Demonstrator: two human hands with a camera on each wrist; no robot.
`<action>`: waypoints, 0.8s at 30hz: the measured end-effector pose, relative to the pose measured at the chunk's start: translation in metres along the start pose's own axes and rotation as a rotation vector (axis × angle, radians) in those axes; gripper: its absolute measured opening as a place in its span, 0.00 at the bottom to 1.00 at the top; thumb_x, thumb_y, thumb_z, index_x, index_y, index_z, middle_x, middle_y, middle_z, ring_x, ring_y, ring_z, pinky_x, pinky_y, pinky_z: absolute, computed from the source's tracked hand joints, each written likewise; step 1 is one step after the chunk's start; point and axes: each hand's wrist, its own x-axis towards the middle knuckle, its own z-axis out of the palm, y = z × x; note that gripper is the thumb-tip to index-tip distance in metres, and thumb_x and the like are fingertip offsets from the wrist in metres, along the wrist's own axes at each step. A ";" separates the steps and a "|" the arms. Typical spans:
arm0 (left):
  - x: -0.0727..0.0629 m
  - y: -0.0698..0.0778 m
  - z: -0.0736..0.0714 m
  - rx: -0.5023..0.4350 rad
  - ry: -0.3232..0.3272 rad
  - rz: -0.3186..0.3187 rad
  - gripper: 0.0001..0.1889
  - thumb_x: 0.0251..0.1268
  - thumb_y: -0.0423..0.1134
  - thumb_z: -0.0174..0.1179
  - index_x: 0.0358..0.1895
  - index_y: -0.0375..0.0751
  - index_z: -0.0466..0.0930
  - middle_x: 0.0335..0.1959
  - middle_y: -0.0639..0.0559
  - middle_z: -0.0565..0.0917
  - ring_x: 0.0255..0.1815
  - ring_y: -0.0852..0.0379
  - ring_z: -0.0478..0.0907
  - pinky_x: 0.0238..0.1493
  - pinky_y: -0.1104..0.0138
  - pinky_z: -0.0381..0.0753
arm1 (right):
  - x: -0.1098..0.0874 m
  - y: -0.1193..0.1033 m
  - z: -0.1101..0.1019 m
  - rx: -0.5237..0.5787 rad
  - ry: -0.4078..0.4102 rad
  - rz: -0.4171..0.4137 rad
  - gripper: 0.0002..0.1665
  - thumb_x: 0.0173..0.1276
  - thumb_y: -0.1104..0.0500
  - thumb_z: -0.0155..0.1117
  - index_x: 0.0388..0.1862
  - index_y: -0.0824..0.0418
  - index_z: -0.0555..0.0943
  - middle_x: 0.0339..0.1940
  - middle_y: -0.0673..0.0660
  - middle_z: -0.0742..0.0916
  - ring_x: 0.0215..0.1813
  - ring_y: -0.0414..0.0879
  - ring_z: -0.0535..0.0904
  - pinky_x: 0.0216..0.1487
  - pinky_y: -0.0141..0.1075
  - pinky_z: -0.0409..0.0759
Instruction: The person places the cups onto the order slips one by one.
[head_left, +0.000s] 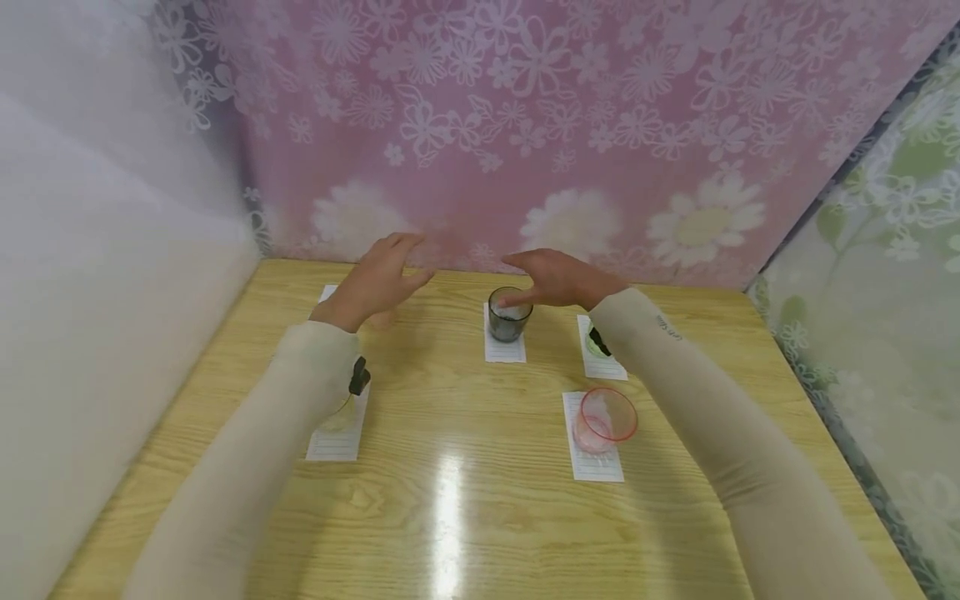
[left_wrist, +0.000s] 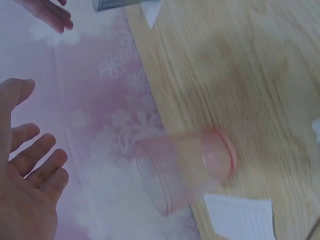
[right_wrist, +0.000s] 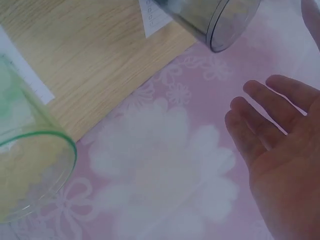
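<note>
My left hand hovers over the back left of the table, its fingers spread apart with nothing in them. Below it a peach-tinted clear cup is mostly hidden; the left wrist view shows this cup apart from the palm. My right hand, also empty with fingers extended, is beside a smoky grey cup, its thumb overlapping the rim in the head view. In the right wrist view, the grey cup is beyond the fingertips and a green-rimmed cup stands at left.
A red-rimmed clear cup stands on a lined paper at front right. A yellowish cup is partly behind the left sleeve, also on paper. Flowered pink cloth hangs behind the wooden table.
</note>
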 end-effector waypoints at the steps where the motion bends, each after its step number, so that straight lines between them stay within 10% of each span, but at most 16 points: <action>1: -0.001 -0.004 -0.003 0.006 -0.001 0.001 0.38 0.87 0.54 0.56 0.89 0.45 0.56 0.88 0.40 0.61 0.89 0.37 0.56 0.87 0.40 0.60 | 0.000 -0.002 0.000 0.001 0.000 0.001 0.58 0.77 0.32 0.68 0.91 0.58 0.57 0.89 0.63 0.67 0.89 0.63 0.62 0.87 0.62 0.63; 24: -0.034 -0.116 -0.045 0.055 -0.082 -0.078 0.40 0.87 0.51 0.56 0.89 0.34 0.52 0.87 0.26 0.54 0.88 0.25 0.48 0.85 0.30 0.52 | 0.030 -0.044 0.004 -0.017 0.043 -0.006 0.58 0.75 0.26 0.66 0.91 0.55 0.59 0.89 0.58 0.68 0.89 0.56 0.63 0.87 0.56 0.64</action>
